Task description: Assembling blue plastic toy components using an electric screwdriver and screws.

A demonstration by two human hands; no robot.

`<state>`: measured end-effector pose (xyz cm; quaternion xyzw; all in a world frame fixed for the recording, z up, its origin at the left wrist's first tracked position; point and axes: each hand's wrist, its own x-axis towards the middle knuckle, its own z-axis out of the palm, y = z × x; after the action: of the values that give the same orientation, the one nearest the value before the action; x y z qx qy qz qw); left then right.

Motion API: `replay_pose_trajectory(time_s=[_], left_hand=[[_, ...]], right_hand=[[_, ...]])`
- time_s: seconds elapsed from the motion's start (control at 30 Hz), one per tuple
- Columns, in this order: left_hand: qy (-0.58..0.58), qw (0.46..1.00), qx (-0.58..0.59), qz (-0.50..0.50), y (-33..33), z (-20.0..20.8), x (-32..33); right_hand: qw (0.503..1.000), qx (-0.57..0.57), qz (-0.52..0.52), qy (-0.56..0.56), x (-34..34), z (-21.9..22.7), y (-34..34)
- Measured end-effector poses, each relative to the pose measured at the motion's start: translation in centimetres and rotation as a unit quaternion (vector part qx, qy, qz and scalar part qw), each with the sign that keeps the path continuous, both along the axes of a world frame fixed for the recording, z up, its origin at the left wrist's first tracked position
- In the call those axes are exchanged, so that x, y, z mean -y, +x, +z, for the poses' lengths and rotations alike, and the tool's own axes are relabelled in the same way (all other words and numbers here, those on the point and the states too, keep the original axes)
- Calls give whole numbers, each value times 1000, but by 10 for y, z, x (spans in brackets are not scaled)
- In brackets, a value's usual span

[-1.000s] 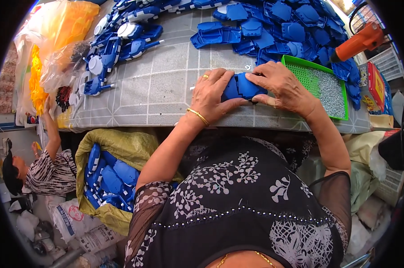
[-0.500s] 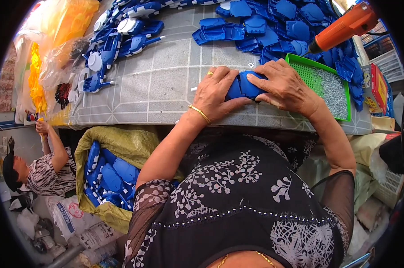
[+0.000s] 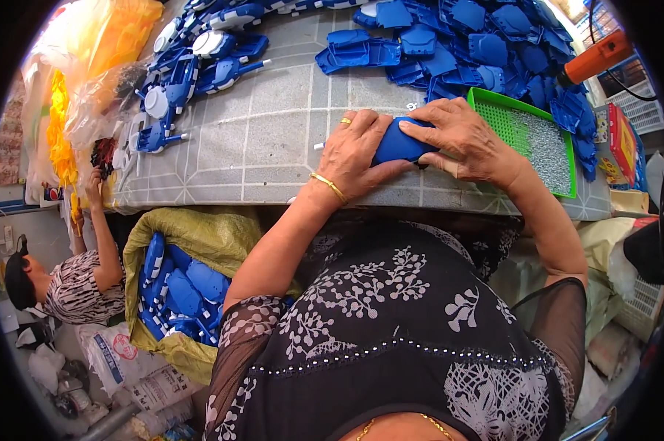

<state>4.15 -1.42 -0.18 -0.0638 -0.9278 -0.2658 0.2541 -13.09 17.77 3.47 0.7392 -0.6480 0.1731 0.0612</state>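
Observation:
Both hands are closed around a blue plastic toy shell [image 3: 405, 140] at the table's near edge. My left hand [image 3: 352, 153] grips its left end, thumb along the near side. A thin white rod [image 3: 319, 146] pokes out beyond those fingers. My right hand [image 3: 470, 141] holds the right end, with fingers across the top and thumb at the near side. Its underside is hidden. Just right of my right hand lies a green mesh tray [image 3: 502, 126] with many small silvery screws [image 3: 543, 151] heaped in its right part.
Blue shell pieces [image 3: 486, 48] pile up at the far right, beside a hanging orange electric screwdriver [image 3: 598, 57]. Blue-and-white toy assemblies [image 3: 171, 88] lie at the far left. An open sack [image 3: 199, 220] of blue parts stands below the table edge. Another person [image 3: 82, 283] works at left.
The open seam on top of the blue shell no longer shows; its top now looks smooth. The screwdriver has swung right, away from the tray. The other person's hand has risen toward the dark small parts.

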Motion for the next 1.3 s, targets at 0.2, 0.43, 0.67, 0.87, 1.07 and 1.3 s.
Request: replay_pose_trajectory(time_s=[0.2,0.43,0.67,0.87,1.07,1.3], left_hand=[[-47,999,25,10,1,4,-3],[-49,998,33,34,5,3,-11],[-53,998,19,27,-9,2,-17],[-55,998,34,25,-10,2,-17],[-96,994,35,33,-15,3,-19],[-88,995,46,25,-16,4,-20]], right_hand=[[998,53,-9,9,0,-5,13],[809,51,-290,-509,-72,31,-22],[744,241,-365,-505,-145,47,-154],[728,458,-320,-397,-111,63,-135],[703,540,-241,-396,-83,75,-71],[719,550,-216,-366,-80,45,-38]])
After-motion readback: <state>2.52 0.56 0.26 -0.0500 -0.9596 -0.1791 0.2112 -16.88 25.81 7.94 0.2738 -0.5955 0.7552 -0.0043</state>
